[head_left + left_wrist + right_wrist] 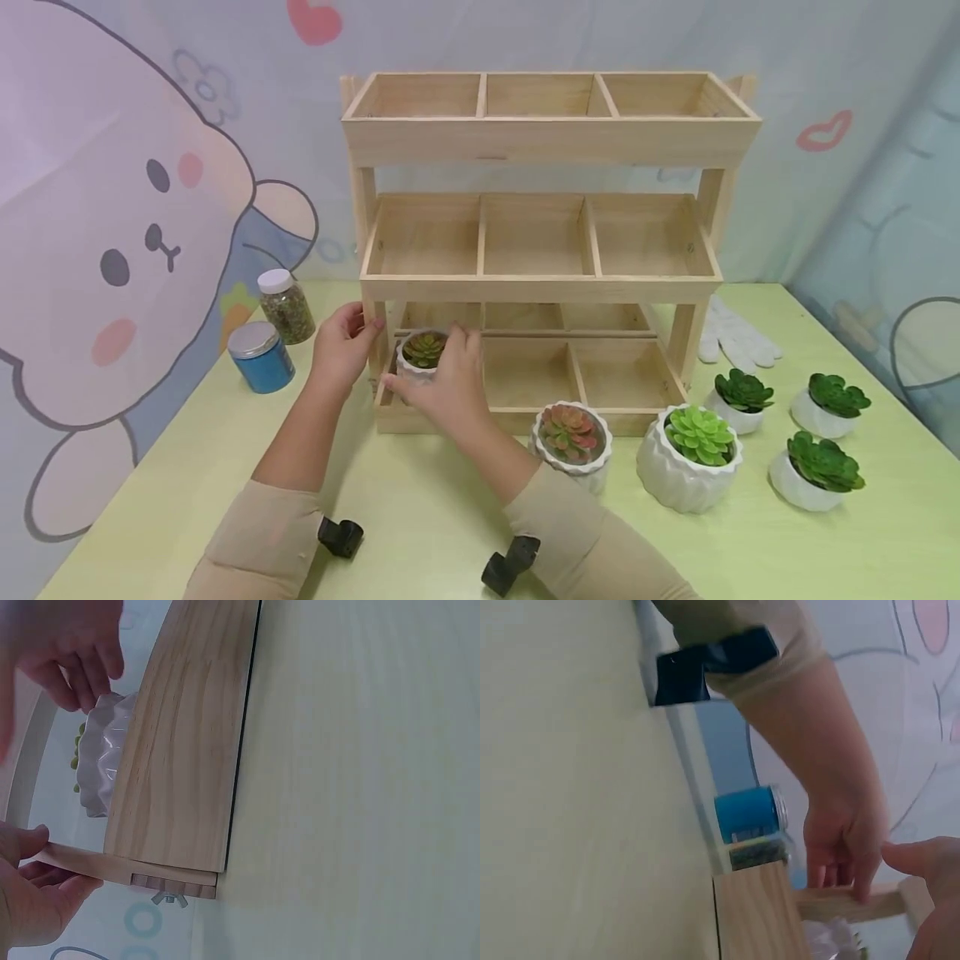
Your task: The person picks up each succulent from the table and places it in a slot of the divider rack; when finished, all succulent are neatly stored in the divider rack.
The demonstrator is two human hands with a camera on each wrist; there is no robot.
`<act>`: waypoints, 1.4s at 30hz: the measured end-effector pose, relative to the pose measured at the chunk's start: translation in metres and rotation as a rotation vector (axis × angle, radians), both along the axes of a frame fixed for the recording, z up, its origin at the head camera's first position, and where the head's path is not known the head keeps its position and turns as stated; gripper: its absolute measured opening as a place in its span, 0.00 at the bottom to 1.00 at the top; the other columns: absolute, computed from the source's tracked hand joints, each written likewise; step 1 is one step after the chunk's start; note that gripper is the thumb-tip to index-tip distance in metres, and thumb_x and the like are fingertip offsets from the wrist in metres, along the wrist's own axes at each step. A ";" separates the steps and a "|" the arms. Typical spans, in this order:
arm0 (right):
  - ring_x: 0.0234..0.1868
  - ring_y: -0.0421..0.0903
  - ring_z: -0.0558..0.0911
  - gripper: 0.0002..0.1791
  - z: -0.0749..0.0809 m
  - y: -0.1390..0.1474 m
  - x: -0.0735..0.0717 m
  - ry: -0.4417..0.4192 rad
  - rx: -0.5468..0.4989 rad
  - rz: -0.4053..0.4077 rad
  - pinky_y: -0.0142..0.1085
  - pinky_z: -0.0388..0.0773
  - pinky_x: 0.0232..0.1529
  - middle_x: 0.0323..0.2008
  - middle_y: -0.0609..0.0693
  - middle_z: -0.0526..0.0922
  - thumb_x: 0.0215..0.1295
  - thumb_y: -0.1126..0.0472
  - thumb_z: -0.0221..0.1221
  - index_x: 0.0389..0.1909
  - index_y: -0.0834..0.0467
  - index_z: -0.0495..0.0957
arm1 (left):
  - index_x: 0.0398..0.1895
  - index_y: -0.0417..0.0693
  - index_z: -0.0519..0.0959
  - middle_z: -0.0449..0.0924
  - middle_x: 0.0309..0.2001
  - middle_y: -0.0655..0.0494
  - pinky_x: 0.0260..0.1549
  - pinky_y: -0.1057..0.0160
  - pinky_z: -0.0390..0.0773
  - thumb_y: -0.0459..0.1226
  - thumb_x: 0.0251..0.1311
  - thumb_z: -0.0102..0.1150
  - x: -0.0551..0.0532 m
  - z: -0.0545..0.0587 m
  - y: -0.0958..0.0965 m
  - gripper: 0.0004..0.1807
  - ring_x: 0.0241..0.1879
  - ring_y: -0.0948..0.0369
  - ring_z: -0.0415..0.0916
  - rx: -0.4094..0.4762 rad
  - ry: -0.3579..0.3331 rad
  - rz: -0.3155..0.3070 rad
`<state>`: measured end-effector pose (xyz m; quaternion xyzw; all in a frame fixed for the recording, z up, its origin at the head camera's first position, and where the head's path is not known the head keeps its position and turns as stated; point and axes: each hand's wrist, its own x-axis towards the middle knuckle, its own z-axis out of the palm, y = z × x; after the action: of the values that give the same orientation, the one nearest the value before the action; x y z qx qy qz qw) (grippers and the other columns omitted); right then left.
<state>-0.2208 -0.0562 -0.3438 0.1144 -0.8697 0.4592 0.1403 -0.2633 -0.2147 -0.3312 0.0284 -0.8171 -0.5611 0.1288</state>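
Observation:
A small succulent (424,350) in a white ruffled pot (414,370) sits in the lower left compartment of a tiered wooden shelf (551,137). My right hand (453,379) is at this pot, fingertips close by its right side and thumb stretched out in front. In the left wrist view, those fingers reach the rim of the pot (105,754), while the thumb is away from it. My left hand (341,342) grips the shelf's left leg (375,333), thumb on one side and fingers on the other, as the left wrist view shows.
Right of my right forearm stand a reddish succulent (570,433), a bright green one (690,458) and several dark green ones (821,467) in white pots. White gloves (738,333) lie behind them. A blue jar (262,358) and a white-capped jar (287,308) stand left of the shelf.

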 end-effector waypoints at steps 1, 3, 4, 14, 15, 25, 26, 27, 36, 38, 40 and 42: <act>0.58 0.53 0.64 0.57 0.002 0.004 0.005 -0.002 0.016 0.035 0.45 0.70 0.56 0.60 0.60 0.59 0.40 0.41 0.73 0.65 0.66 0.57 | 0.61 0.38 0.68 0.70 0.60 0.39 0.53 0.49 0.71 0.36 0.66 0.53 0.000 -0.001 0.000 0.22 0.58 0.47 0.69 0.001 -0.002 0.001; 0.60 0.53 0.63 0.58 0.007 0.013 0.018 -0.012 0.062 0.111 0.45 0.68 0.58 0.61 0.59 0.59 0.41 0.39 0.72 0.66 0.66 0.56 | 0.61 0.38 0.68 0.70 0.60 0.39 0.53 0.49 0.71 0.36 0.66 0.53 0.000 -0.001 0.001 0.22 0.58 0.47 0.69 0.003 -0.004 0.001; 0.61 0.52 0.62 0.58 0.010 0.018 0.025 -0.018 0.080 0.148 0.45 0.68 0.59 0.62 0.59 0.58 0.41 0.39 0.72 0.67 0.65 0.55 | 0.61 0.38 0.68 0.70 0.60 0.39 0.53 0.49 0.71 0.36 0.66 0.53 0.000 -0.001 0.002 0.22 0.58 0.47 0.69 0.005 -0.005 -0.001; 0.63 0.44 0.64 0.54 0.033 0.082 0.087 0.113 0.236 0.412 0.44 0.67 0.60 0.64 0.48 0.62 0.44 0.33 0.66 0.69 0.56 0.58 | 0.62 0.37 0.67 0.69 0.60 0.39 0.54 0.49 0.70 0.36 0.67 0.52 0.001 0.001 0.002 0.22 0.59 0.47 0.67 -0.009 -0.014 0.003; 0.63 0.42 0.64 0.54 0.034 0.089 0.090 0.113 0.236 0.411 0.43 0.67 0.60 0.64 0.47 0.62 0.43 0.32 0.66 0.68 0.55 0.58 | 0.62 0.37 0.67 0.69 0.60 0.39 0.54 0.49 0.71 0.36 0.67 0.52 0.001 0.001 0.002 0.22 0.59 0.47 0.68 -0.011 -0.014 0.003; 0.61 0.47 0.65 0.61 0.021 0.145 0.084 0.016 0.321 0.250 0.47 0.67 0.59 0.62 0.48 0.64 0.34 0.27 0.66 0.67 0.57 0.60 | 0.63 0.37 0.65 0.69 0.60 0.39 0.55 0.52 0.70 0.36 0.68 0.50 0.002 0.002 0.002 0.23 0.59 0.48 0.67 -0.015 -0.014 -0.003; 0.61 0.49 0.66 0.61 0.017 0.150 0.081 0.007 0.327 0.233 0.48 0.67 0.58 0.62 0.49 0.64 0.33 0.26 0.67 0.67 0.57 0.60 | 0.64 0.37 0.65 0.68 0.60 0.39 0.55 0.51 0.70 0.36 0.68 0.50 0.002 0.002 0.003 0.23 0.60 0.48 0.67 -0.014 -0.018 -0.003; 0.61 0.50 0.66 0.62 0.014 0.156 0.078 0.003 0.327 0.221 0.50 0.68 0.57 0.62 0.51 0.65 0.32 0.27 0.67 0.67 0.59 0.60 | 0.64 0.38 0.64 0.68 0.60 0.39 0.55 0.51 0.70 0.36 0.68 0.50 0.002 0.002 0.004 0.23 0.60 0.48 0.67 -0.013 -0.024 -0.004; 0.56 0.55 0.70 0.61 -0.011 0.185 0.064 -0.080 0.259 0.182 0.54 0.71 0.53 0.58 0.60 0.67 0.30 0.37 0.75 0.65 0.64 0.60 | 0.64 0.38 0.65 0.69 0.60 0.39 0.55 0.49 0.70 0.36 0.68 0.50 0.003 0.001 0.004 0.23 0.59 0.47 0.67 -0.028 -0.037 0.004; 0.55 0.55 0.71 0.60 -0.014 0.186 0.062 -0.083 0.240 0.192 0.54 0.72 0.53 0.56 0.59 0.68 0.30 0.38 0.76 0.64 0.64 0.61 | 0.63 0.38 0.65 0.69 0.60 0.39 0.55 0.49 0.70 0.36 0.68 0.50 0.003 0.001 0.004 0.23 0.59 0.47 0.67 -0.033 -0.033 0.005; 0.54 0.55 0.72 0.59 -0.017 0.187 0.060 -0.082 0.219 0.196 0.53 0.72 0.53 0.54 0.58 0.70 0.29 0.40 0.76 0.62 0.65 0.62 | 0.63 0.38 0.65 0.69 0.60 0.39 0.55 0.49 0.70 0.36 0.68 0.51 0.003 0.001 0.004 0.23 0.59 0.47 0.67 -0.029 -0.027 0.006; 0.54 0.55 0.72 0.58 -0.019 0.187 0.059 -0.081 0.203 0.192 0.53 0.72 0.53 0.54 0.58 0.71 0.29 0.42 0.77 0.62 0.65 0.62 | 0.63 0.38 0.65 0.68 0.61 0.39 0.56 0.49 0.69 0.36 0.68 0.50 0.003 0.001 0.004 0.23 0.59 0.46 0.67 -0.024 -0.024 0.004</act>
<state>-0.1618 0.1312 -0.3624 0.1921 -0.9015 0.3847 0.0480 -0.2598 -0.2107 -0.3303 0.0354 -0.8254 -0.5504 0.1206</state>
